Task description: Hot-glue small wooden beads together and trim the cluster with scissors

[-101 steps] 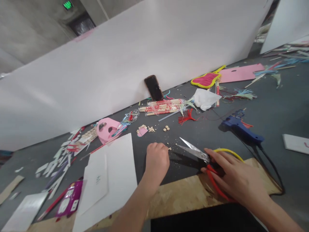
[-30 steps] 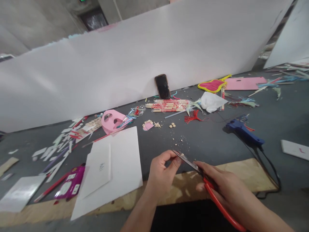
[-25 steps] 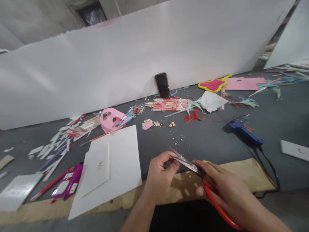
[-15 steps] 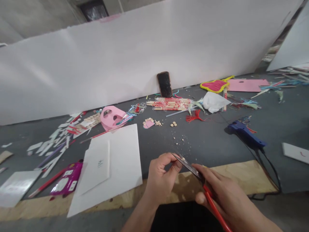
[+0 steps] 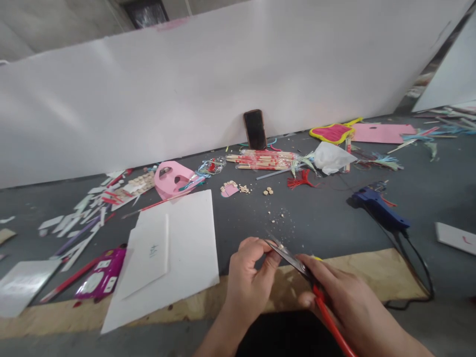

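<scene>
Red-handled scissors (image 5: 293, 261) lie at the lower centre-right of the frame, firmly grasped by the right hand (image 5: 345, 292). Their long axis runs from lower right to upper left, tips reaching the left hand (image 5: 249, 272). Left thumb and forefinger are curled at the blades; whether they grip anything cannot be told. A pale fragment (image 5: 281, 246) shows at the blades, nearer the left hand.

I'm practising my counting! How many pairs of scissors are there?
1 pair of scissors, in the right hand, close to the left hand. More could hide under the papers.
</scene>
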`<action>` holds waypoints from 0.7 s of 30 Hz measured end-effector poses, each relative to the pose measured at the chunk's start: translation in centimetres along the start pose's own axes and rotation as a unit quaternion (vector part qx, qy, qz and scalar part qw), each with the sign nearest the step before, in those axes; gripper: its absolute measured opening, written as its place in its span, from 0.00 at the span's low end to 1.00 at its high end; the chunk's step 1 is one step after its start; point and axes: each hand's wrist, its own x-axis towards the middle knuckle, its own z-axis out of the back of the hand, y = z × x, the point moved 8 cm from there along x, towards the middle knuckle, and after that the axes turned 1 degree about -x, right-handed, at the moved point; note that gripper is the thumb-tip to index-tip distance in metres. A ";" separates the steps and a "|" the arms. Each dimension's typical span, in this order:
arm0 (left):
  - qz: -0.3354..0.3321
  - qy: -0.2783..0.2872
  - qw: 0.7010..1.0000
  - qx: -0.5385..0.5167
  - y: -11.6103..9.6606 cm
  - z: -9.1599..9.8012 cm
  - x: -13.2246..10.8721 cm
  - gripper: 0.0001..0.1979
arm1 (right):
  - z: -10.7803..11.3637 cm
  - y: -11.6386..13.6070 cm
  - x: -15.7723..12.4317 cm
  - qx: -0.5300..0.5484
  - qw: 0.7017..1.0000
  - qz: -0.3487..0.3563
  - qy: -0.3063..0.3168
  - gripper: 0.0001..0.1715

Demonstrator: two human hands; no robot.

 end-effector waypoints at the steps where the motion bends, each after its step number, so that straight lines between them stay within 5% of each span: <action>1: -0.012 0.000 1.000 0.002 -0.1 0.0 0.0 0.09 | 0.2 0.1 0.0 -0.004 1.000 0.005 -0.006 0.22; 5: -0.026 0.024 0.999 -0.013 -0.5 0.0 0.0 0.09 | 0.9 0.3 -0.1 -0.015 1.000 0.017 -0.019 0.25; 12: 0.041 0.085 0.991 -0.090 -0.1 -0.3 0.2 0.08 | 1.4 0.8 0.0 -0.006 0.999 0.049 -0.013 0.32; 21: 0.052 0.093 0.990 -0.096 -0.6 -0.5 0.0 0.11 | 0.3 0.7 -0.2 0.015 0.998 0.037 0.038 0.21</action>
